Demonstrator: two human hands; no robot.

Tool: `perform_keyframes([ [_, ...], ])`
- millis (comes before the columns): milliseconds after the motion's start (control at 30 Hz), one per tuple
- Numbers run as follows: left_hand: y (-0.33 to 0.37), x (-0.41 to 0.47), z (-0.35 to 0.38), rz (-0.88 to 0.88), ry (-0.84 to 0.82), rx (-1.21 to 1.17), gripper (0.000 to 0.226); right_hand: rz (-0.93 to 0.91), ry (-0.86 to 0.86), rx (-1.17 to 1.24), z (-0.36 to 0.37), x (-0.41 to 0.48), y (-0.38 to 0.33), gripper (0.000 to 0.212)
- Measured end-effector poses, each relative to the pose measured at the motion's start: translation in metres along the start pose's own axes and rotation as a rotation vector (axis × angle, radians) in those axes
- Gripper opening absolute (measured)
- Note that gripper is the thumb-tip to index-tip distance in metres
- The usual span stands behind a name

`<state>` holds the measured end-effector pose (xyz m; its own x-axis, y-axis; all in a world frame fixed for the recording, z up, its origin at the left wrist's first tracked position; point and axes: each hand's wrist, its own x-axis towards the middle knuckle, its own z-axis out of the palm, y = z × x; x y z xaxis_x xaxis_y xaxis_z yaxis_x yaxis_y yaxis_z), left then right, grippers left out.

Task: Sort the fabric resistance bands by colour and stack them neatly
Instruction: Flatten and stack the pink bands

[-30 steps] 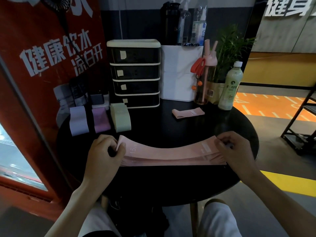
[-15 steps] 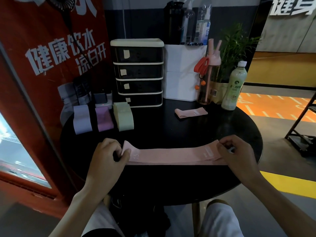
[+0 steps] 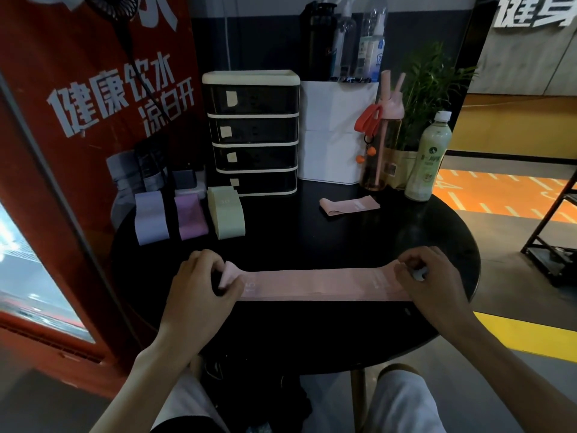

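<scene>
My left hand (image 3: 199, 289) and right hand (image 3: 434, 282) each pinch an end of the pink band (image 3: 321, 284), stretched flat across the near table (image 3: 312, 335), I judge to square its layers before stacking.

At the back of the round black table (image 3: 312, 235) we see a four-drawer organiser (image 3: 251, 132) with a white box (image 3: 335, 135) just beside it. Further right stand a pink-lidded bottle (image 3: 379, 157), a potted plant (image 3: 427, 89) and a pale green drink bottle (image 3: 429, 157). A red banner (image 3: 78, 104) fills our left.
</scene>
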<state>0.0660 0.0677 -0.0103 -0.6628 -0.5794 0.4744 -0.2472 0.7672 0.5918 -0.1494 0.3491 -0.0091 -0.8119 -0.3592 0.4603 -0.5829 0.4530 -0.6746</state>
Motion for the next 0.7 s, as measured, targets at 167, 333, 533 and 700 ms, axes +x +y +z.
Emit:
perform_keyframes([
  [167,0.002,-0.003,-0.001,0.166,-0.082,0.111,0.039,-0.044,-0.076,-0.082,0.004,0.001,0.004,0.017],
  [333,0.031,-0.003,0.004,0.503,-0.049,0.229,0.024,-0.018,-0.201,-0.230,0.003,0.002,0.001,0.008],
  [533,0.073,0.019,0.048,0.452,-0.290,0.088,0.026,-0.003,-0.237,-0.234,0.004,0.002,-0.002,0.006],
  [700,0.071,0.020,0.066,0.391,-0.300,0.043,0.012,-0.008,-0.242,-0.136,-0.002,0.020,0.000,0.003],
])
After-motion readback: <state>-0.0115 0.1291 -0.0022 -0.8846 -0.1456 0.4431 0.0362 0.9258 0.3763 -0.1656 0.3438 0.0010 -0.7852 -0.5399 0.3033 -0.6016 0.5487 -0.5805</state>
